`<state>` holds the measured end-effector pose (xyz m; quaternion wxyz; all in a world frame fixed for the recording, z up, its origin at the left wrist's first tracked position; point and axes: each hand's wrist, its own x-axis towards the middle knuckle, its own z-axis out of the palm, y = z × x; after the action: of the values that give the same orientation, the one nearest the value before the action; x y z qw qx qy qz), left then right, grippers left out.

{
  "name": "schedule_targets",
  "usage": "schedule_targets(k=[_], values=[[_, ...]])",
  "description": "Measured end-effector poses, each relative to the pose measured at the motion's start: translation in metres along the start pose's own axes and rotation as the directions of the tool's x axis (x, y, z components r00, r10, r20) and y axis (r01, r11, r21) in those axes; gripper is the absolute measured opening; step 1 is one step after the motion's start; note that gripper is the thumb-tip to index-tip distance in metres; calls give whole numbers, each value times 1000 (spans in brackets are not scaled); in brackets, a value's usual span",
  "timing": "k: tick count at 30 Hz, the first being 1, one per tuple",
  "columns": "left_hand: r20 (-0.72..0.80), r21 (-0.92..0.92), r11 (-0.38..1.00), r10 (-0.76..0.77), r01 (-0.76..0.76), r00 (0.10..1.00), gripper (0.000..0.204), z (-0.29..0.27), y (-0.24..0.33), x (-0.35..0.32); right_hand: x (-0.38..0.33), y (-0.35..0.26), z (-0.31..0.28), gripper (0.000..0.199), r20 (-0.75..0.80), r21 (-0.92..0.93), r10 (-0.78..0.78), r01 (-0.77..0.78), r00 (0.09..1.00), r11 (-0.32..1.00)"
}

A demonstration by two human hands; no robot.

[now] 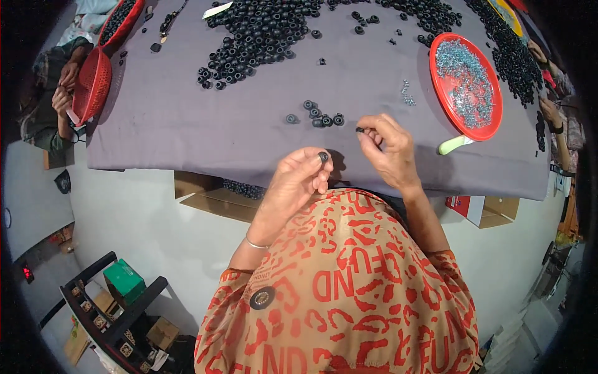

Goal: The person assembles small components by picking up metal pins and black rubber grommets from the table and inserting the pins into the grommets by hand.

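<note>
My left hand [298, 176] pinches a small black round plastic part [323, 157] between thumb and forefinger, just above the table's near edge. To its right, my right hand [391, 148] is closed on a smaller black piece [360, 129], held at the fingertips; its exact kind is too small to make out. The two hands are apart. Just beyond them lies a little group of black round parts [322, 118] with ring-shaped openings. One greyer part [291, 118] sits slightly to the left of that group.
A large heap of black parts [255, 43] covers the far middle of the grey-covered table [168, 112]. On the right is a red tray [438, 81] of small shiny metal pieces, with a pale green handle [453, 145] beside it. Co-workers' hands [62, 93] show at both sides.
</note>
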<state>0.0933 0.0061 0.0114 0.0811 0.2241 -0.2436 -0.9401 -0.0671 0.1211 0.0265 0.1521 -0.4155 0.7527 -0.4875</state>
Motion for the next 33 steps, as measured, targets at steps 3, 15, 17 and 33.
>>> schedule_targets(k=[3, 15, 17, 33], values=[[29, 17, 1000, -2, 1, 1000, 17, 1, 0, -1, -7, 6, 1, 12, 157, 376, 209, -254, 965, 891], [92, 7, 1000, -17, 16, 996, 18, 24, 6, -5, -19, -13, -12, 17, 334, 849, 135, -360, 933, 386], [105, 8, 1000, -14, 14, 994, 17, 27, 7, -7, -19, -13, -13, 17, 328, 867, 117, -347, 938, 357], [149, 11, 999, -37, 36, 988, 17, 41, 6, -10, -34, -21, -17, 18, 219, 844, 152, -265, 964, 466]])
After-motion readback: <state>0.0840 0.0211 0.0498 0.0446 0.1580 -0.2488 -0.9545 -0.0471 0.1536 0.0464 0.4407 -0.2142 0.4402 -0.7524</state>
